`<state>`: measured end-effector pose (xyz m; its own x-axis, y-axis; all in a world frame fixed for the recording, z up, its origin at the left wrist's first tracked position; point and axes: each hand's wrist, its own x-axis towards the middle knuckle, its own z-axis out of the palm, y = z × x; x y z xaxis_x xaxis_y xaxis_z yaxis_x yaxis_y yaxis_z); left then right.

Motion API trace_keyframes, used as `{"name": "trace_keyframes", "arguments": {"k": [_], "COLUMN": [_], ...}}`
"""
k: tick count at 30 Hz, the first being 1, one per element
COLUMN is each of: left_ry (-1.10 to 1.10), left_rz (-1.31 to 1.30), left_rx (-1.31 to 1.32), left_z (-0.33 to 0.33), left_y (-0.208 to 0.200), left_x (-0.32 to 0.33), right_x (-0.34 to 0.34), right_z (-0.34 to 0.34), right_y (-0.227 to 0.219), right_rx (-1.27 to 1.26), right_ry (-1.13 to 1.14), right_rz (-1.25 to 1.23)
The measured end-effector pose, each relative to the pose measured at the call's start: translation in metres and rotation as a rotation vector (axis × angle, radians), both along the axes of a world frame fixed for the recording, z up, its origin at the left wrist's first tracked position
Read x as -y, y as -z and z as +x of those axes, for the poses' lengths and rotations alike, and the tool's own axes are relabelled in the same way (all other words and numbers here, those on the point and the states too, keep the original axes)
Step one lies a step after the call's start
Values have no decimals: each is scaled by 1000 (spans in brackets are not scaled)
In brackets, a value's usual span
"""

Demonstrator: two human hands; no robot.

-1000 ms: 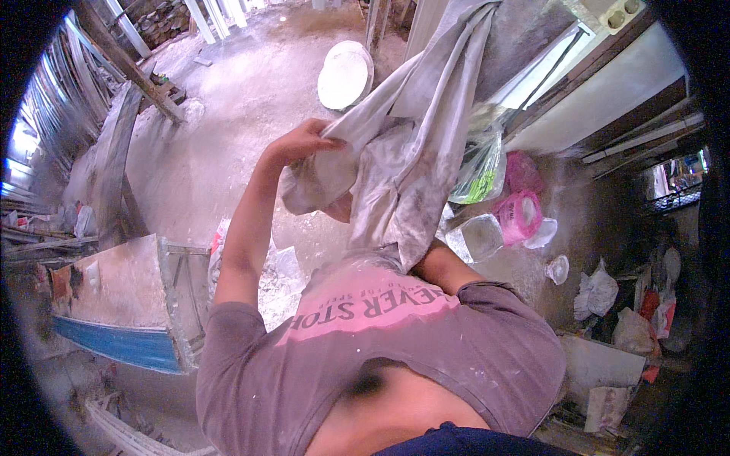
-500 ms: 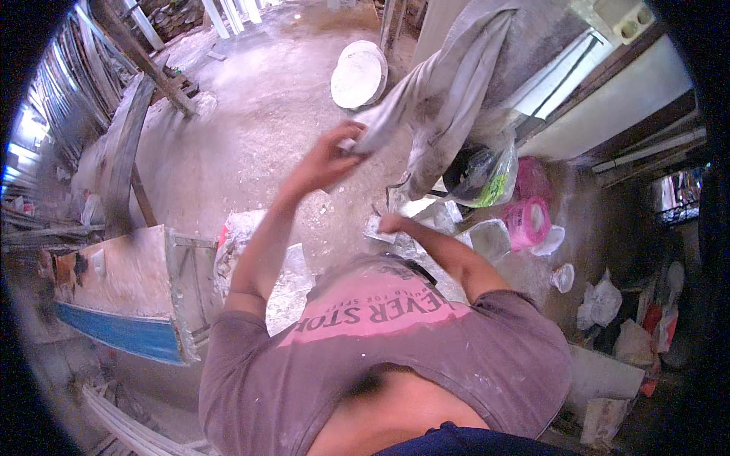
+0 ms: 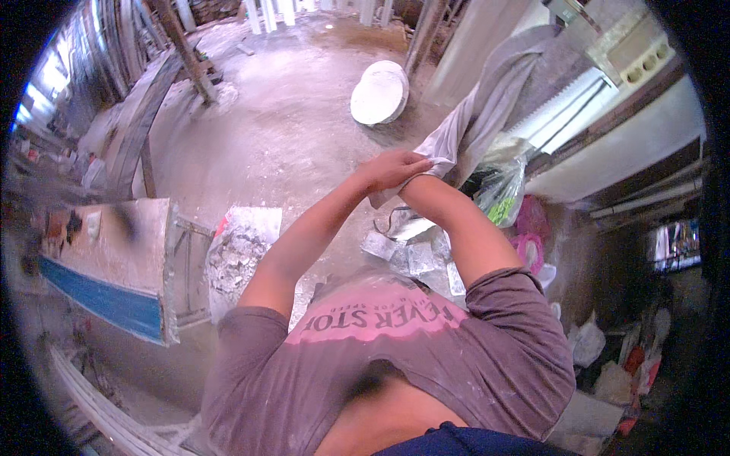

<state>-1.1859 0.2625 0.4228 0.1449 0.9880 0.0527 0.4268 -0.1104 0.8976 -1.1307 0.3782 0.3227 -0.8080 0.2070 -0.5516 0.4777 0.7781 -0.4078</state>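
Currently, L hand [image 3: 394, 169] is mostly closed, fingers pinching the near end of the cloth [image 3: 493, 102]. R hand is hidden behind L hand and cloth; finger state: can't tell. R forearm [image 3: 460, 224] is bare up to the shirt sleeve. Cloth loc.: from the hands, approx. 12–1 o'clock of view ctr., out to 1 o'clock, twisted lengthwise.

Status (judged): early stage. Done: near end gripped, gathered at R wrist. Left: remaining length unhandled, forearm uncovered.

Surroundings, re view ctr.: white discs [image 3: 379, 93] at 12; clear bag [image 3: 508, 186] between 2 and 3; pale blocks [image 3: 422, 258] approx. 4; sack [image 3: 245, 254] between 8 and 9.
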Motion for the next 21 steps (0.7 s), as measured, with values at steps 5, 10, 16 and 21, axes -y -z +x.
{"name": "trace_keyframes", "arguments": {"k": [5,10,16,21], "left_ry": [-83,-38,-26,-9], "left_rz": [-56,131,562,513], "left_rx": [66,246,138,-83], "left_z": [-23,12,27,23], "left_y": [0,-6,33,22], "left_x": [-5,43,18,5], "right_x": [-7,-15,-5,1], "right_z": [-18,0,29,42], "right_y": [-7,-13,-19,-18], "right_rx": [14,32,19,27], "right_ry": [-69,-91,-89,-100], "right_rz": [85,111,152,174]}}
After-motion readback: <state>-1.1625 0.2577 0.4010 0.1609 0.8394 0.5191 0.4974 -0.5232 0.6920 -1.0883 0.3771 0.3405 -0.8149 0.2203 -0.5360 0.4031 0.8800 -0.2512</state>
